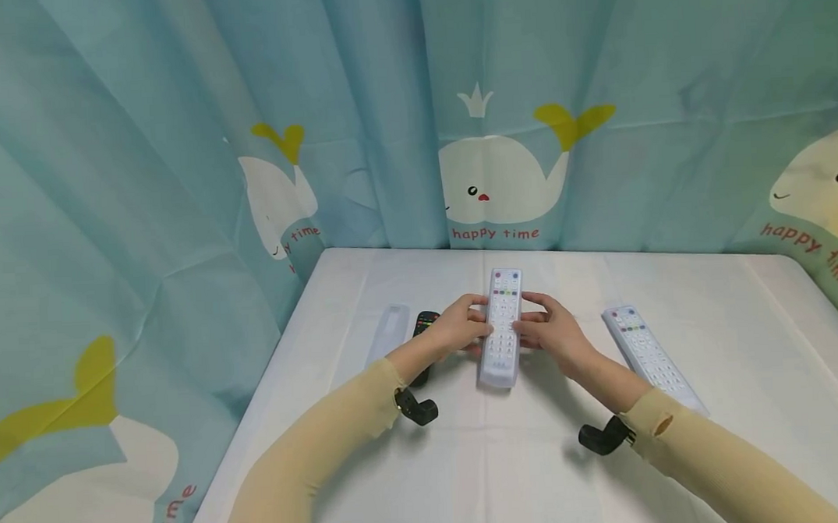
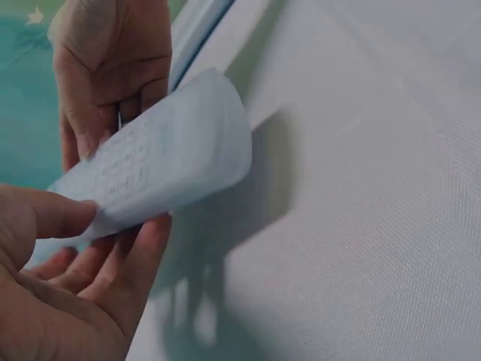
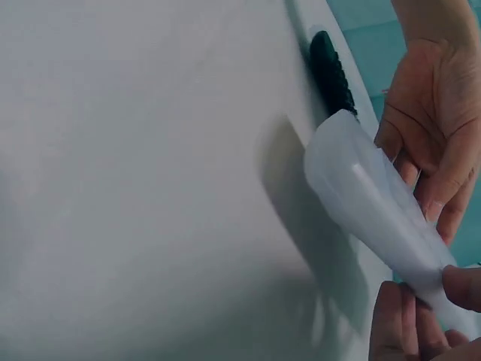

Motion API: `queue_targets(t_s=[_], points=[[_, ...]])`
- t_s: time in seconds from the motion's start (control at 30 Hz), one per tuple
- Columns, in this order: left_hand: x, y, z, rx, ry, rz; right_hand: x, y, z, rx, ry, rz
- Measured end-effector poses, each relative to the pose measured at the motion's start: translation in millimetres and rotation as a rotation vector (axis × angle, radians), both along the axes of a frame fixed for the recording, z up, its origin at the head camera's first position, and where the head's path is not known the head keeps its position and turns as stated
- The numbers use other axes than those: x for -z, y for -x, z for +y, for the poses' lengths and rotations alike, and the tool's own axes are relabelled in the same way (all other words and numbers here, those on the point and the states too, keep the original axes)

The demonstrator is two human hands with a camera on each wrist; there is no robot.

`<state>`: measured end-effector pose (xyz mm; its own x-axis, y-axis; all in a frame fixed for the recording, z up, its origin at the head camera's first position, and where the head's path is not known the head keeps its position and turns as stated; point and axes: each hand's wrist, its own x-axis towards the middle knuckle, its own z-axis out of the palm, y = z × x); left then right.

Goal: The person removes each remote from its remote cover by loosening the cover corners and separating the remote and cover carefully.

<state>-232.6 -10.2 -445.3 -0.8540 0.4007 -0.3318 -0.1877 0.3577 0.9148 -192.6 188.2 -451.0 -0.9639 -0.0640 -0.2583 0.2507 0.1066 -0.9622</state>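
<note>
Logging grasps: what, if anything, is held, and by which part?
A white remote, gripped by its long sides, around the middle of its length: left hand on one side, right hand on the other.

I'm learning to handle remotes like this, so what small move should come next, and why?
Probably lower the held white remote onto the tabletop. The left grip and right grip support it from both sides, its shadow suggests it is raised, and its translucent sleeve already covers the near end. Another sleeved remote lies flat to the right.
</note>
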Motion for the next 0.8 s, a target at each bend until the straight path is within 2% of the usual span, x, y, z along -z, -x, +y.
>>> queue_targets(t_s=[0.17, 0.37, 0.57, 0.8], points=[[-1.3, -0.5, 1, -0.011, -0.063, 0.077, -4.9, 0.7, 0, 0.004, 0.009, 0.063], [-2.4, -2.4, 2, -0.003, -0.068, 0.171, -9.0, 0.6, -2, -0.008, -0.026, 0.15], [-5.8, -4.7, -1, 0.003, -0.048, 0.226, -12.4, 1.5, -2, -0.019, -0.063, 0.2], [-6.4, -4.0, -2, -0.016, -0.091, 0.273, -16.2, 3.6, -2, -0.037, -0.108, 0.274]])
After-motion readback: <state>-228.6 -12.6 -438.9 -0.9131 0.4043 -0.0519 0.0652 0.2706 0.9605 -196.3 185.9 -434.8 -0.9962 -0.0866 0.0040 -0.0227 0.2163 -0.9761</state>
